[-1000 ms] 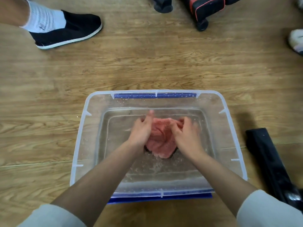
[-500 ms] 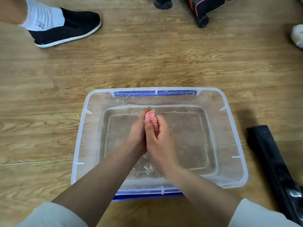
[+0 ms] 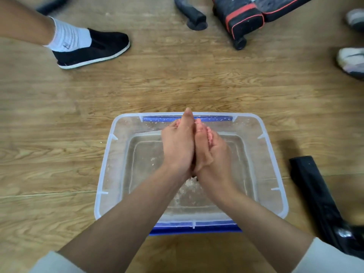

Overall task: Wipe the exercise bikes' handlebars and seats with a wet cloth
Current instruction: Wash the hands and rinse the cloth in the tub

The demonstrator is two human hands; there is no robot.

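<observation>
While both bare hands press together palm to palm above a clear plastic tub (image 3: pixel 104 186) of shallow water on the wood floor (image 3: pixel 177 79), the left hand (image 3: pixel 178 143) and right hand (image 3: pixel 211 152) squeeze a pink wet cloth (image 3: pixel 209 134) between them, fingers closed tight. A black shoe (image 3: pixel 92 50) stands well apart, upper left.

On the wooden floor (image 3: pixel 177 79) a clear tub (image 3: pixel 104 186) sits at center, a black shoe (image 3: pixel 92 50) at ten o'clock, black gear (image 3: pixel 242 18) at one, a black bar (image 3: pixel 315 192) at four.
</observation>
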